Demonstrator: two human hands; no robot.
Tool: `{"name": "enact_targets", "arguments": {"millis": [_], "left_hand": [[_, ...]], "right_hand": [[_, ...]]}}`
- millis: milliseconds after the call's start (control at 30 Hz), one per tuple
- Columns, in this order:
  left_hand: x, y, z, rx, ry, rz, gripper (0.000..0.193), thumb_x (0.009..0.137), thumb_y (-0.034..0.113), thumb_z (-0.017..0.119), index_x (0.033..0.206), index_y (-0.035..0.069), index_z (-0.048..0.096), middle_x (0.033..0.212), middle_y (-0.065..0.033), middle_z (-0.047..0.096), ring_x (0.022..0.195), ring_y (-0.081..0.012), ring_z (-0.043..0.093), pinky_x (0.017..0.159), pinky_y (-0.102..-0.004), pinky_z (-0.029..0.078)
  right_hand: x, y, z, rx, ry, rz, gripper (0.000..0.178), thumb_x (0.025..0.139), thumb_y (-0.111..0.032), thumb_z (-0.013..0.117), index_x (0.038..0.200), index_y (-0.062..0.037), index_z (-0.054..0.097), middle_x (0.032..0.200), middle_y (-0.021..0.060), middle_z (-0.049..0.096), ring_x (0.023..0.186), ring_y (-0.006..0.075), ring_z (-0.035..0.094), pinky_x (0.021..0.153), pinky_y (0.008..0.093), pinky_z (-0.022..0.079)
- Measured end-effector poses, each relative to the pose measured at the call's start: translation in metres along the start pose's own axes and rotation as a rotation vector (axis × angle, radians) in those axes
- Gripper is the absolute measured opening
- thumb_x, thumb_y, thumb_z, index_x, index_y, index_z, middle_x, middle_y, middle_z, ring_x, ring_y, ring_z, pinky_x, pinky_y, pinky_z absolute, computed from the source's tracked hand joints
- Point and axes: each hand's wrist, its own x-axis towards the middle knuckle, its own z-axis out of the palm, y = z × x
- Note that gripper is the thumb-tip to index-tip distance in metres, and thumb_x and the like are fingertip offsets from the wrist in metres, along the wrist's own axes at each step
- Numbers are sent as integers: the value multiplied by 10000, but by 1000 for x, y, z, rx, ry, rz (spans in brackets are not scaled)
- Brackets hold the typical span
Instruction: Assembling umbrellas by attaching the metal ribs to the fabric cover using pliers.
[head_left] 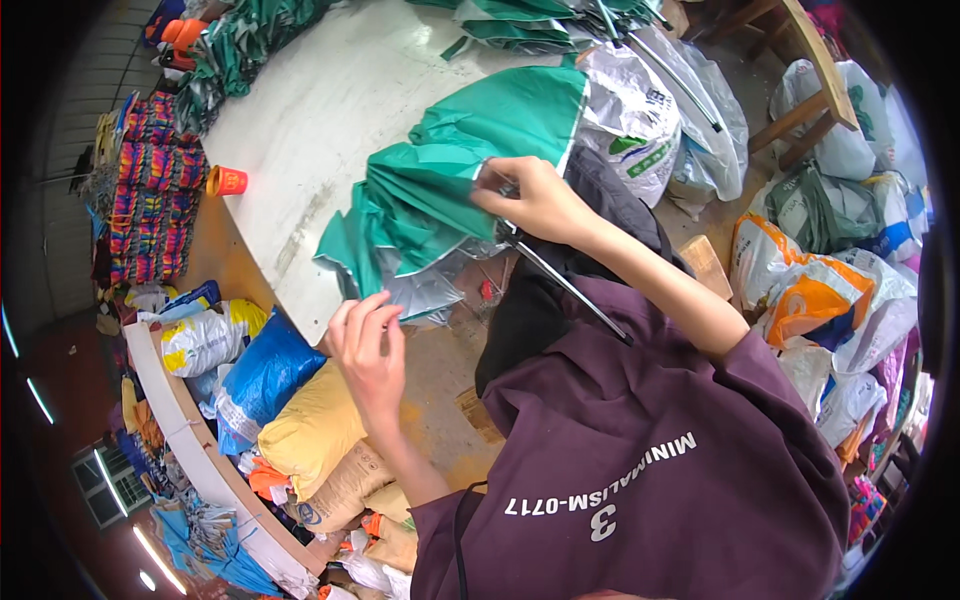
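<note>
A green umbrella canopy (440, 170) with a silvery underside lies bunched over the edge of a white table. My right hand (535, 203) is closed on the umbrella beside its dark hub, thumb and fingers against the green cloth. From there a thin metal shaft (570, 288) slants down over my lap. My left hand (368, 345) is raised just off the canopy's near lower corner. Its fingers are loosely bent and a little apart, with nothing visible between them.
More green umbrellas (515, 22) lie on the white tabletop (290, 130) at the far side. An orange cup (227, 181) stands at its left edge. Filled sacks (315, 415) crowd the lower left; plastic bags (815, 290) and a wooden stool (820, 75) are at right.
</note>
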Motion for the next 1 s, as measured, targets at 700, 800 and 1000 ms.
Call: {"name": "enact_targets", "arguments": {"millis": [700,800,1000], "left_hand": [[5,25,-4,-144,495,152,364,710,-37,783,1027,78,648,1088,-77,667,939,-248,603,791,-342,477],[4,23,-10,-182,503,129,359,706,-41,784,1020,76,656,1080,-66,669,921,-242,602,784,-334,478],[7,31,-23,61,349,188,274,659,-81,779,876,54,682,1071,-75,667,910,-242,609,784,-329,487]], "right_hand": [[26,-94,37,179,-361,-186,305,953,-228,599,924,75,614,728,107,582,705,115,480,675,343,453],[24,-90,43,177,-362,-241,302,945,-224,604,933,77,633,764,144,626,707,140,539,686,350,468],[24,-90,58,200,-371,-334,296,922,-216,620,942,74,671,839,205,682,747,243,649,716,371,495]]}}
